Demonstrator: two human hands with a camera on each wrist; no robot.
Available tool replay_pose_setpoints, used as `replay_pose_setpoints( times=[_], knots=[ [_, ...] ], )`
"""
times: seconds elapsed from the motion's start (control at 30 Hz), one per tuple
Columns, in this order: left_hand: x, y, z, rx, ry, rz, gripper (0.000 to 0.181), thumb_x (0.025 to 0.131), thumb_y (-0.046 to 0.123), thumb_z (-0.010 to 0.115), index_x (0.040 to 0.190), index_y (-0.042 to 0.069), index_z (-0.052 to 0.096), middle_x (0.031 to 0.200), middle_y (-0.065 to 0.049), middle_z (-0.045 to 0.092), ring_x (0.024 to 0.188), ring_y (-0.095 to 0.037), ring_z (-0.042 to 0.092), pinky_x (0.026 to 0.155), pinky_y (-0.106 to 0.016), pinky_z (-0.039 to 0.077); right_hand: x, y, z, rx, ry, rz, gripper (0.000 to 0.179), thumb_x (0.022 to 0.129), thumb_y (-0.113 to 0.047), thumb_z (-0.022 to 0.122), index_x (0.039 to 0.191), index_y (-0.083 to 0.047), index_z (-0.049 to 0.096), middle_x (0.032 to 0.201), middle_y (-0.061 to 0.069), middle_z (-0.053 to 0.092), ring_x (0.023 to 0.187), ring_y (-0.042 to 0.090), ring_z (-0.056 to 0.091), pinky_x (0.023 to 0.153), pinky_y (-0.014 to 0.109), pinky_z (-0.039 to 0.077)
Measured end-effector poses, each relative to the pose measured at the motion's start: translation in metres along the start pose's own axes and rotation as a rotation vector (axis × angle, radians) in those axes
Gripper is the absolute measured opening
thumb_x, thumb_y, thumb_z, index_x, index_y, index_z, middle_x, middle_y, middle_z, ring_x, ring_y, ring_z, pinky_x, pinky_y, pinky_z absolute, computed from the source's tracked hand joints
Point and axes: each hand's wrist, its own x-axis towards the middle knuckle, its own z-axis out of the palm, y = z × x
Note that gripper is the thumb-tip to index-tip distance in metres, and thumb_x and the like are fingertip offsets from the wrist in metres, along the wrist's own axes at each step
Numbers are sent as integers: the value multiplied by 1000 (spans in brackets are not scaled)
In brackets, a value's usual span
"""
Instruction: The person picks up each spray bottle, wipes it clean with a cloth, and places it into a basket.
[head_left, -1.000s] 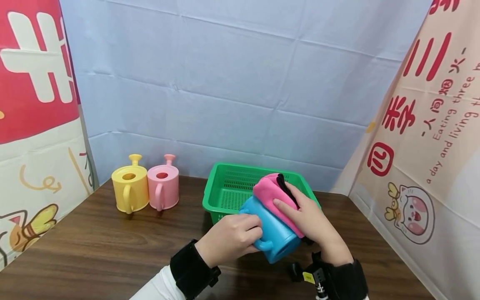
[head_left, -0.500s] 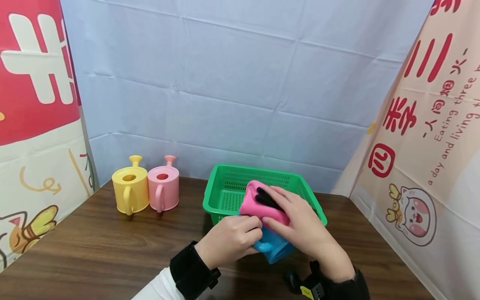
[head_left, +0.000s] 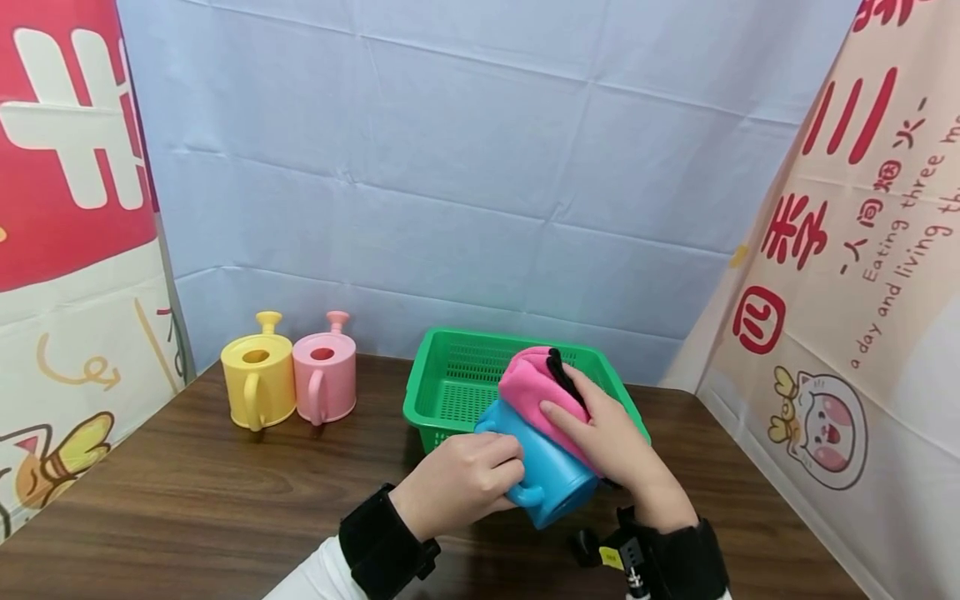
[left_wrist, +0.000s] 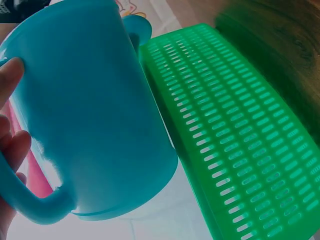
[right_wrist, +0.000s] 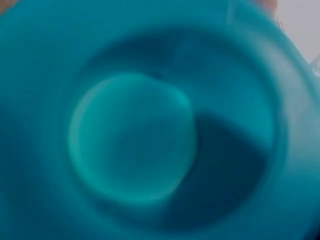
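A blue watering can (head_left: 551,471) is tilted in front of the green basket. My left hand (head_left: 459,479) grips it by its handle, and the curled fingertips show at the left edge of the left wrist view, beside the can (left_wrist: 95,110). Against the can's upper right side, my right hand (head_left: 618,437) holds a bright pink cloth (head_left: 528,385) with black trim, thumb on the pink face. Most of the cloth is hidden from the left wrist view. The can's round end (right_wrist: 132,140) fills the right wrist view, blurred and close.
The green slotted basket (head_left: 426,400) stands just behind the can. A yellow watering can (head_left: 273,383) and a pink watering can (head_left: 337,379) stand side by side at the back left of the wooden table (head_left: 225,508). A pale blue cloth (head_left: 450,167) hangs behind.
The right hand slid the pink cloth left across the top of the blue watering can, then back to its upper right side. The left hand and can stay nearly still.
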Motion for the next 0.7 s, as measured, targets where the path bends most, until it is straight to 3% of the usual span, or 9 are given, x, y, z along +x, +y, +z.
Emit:
replay_pose_setpoints(
  times=[0.1, 0.17, 0.4, 0.47, 0.57, 0.7],
  knots=[
    [0, 0, -1, -5, -8, -8, 36, 70, 41, 80, 79, 12, 60, 84, 2, 54, 73, -8, 51, 78, -15, 47, 3, 6, -1, 28, -22, 72, 66, 92, -48, 51, 147, -18, 27, 129, 15, 49, 89, 25, 54, 70, 34, 46],
    [-1, 0, -1, -19, -14, -20, 36, 70, 41, 80, 79, 12, 60, 84, 2, 54, 73, -8, 51, 78, -15, 47, 3, 6, -1, 9, -19, 43, 65, 93, -47, 51, 146, -17, 29, 131, 14, 48, 93, 24, 54, 72, 35, 46],
    [-1, -1, -2, -21, -8, -24, 34, 72, 37, 79, 77, 12, 58, 84, 2, 52, 68, -7, 48, 69, -13, 45, -9, -16, 1, -193, 29, -303, 63, 86, -32, 67, 141, -15, 41, 137, 8, 46, 113, 27, 47, 83, 43, 45],
    [-1, -1, -1, -4, -1, -12, 34, 73, 38, 79, 77, 12, 57, 84, 1, 52, 65, -7, 46, 66, -13, 44, -12, -21, 3, -257, 47, -363, 62, 84, -30, 70, 139, -15, 45, 137, 7, 46, 118, 29, 45, 88, 48, 42],
    [0, -1, 0, 12, 13, 4, 34, 73, 39, 78, 76, 12, 57, 83, 2, 52, 64, -6, 46, 65, -12, 43, -13, -23, 5, -290, 72, -353, 62, 83, -30, 71, 138, -14, 46, 136, 8, 47, 118, 31, 45, 90, 50, 41],
    [0, -1, 1, 13, 15, 15, 33, 74, 39, 78, 76, 12, 58, 83, 2, 52, 69, -7, 48, 71, -12, 45, -8, -18, 5, -196, 63, -227, 63, 87, -33, 65, 140, -10, 40, 136, 11, 46, 111, 28, 49, 81, 42, 46]
  ],
)
